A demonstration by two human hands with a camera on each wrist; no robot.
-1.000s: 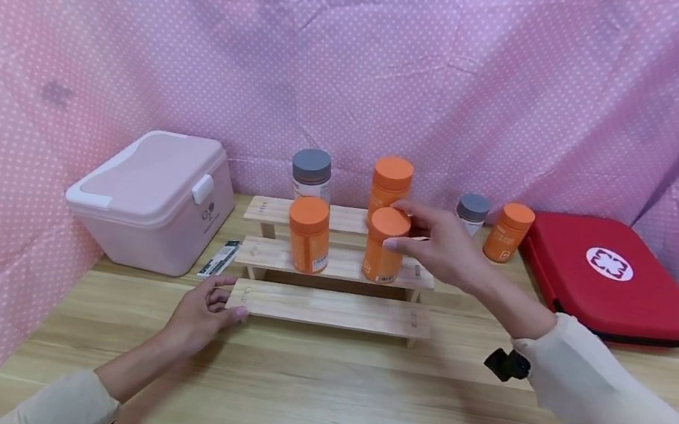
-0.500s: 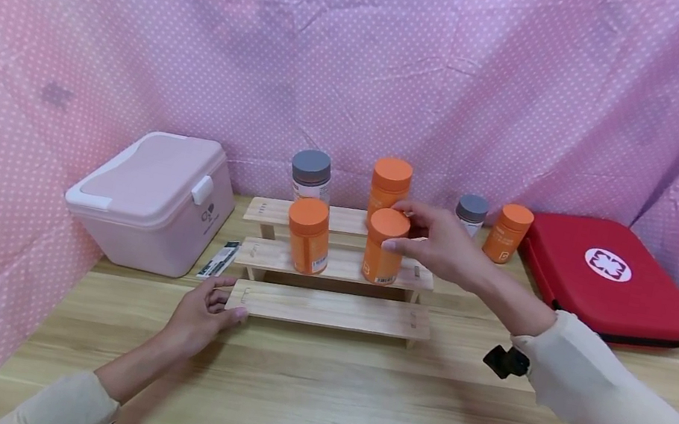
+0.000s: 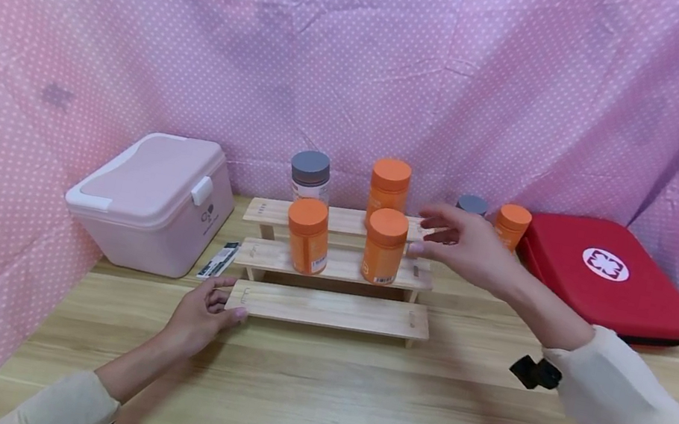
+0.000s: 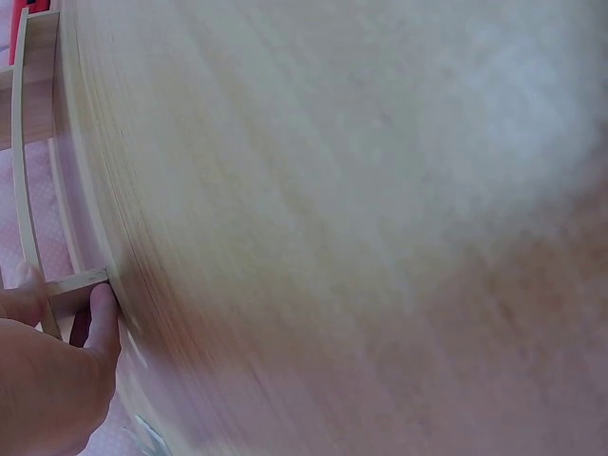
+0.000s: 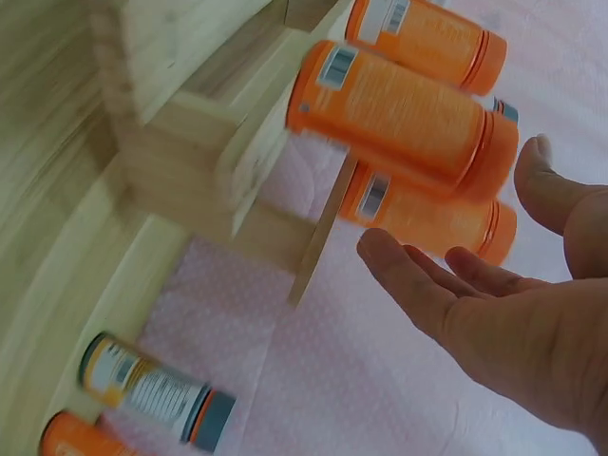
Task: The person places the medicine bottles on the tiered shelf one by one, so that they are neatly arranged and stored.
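Note:
A three-tier wooden display stand (image 3: 329, 309) stands mid-table. My left hand (image 3: 200, 312) grips the left end of its lowest tier, thumb over the board; in the left wrist view, fingers (image 4: 103, 318) wrap the end support. On the middle tier, an orange pill bottle (image 3: 383, 254) stands upright at right and a second orange bottle (image 3: 307, 240) at left. Up on the top tier are a grey-capped bottle (image 3: 310, 173) and another orange bottle (image 3: 389, 183). My right hand (image 3: 473, 247) hovers just right of the right middle-tier bottle, thumb and fingers spread, holding nothing.
A pink lidded box (image 3: 154, 198) stands at left, a small printed packet (image 3: 218, 259) beside it. Behind my right hand are a grey-capped bottle (image 5: 152, 389) and an orange bottle (image 3: 512, 223) on the table. A red first-aid case (image 3: 605, 289) lies far right.
My right hand has let go of the orange bottle on the middle tier and drawn back to the right. The bottle stays standing there. My left hand has not moved.

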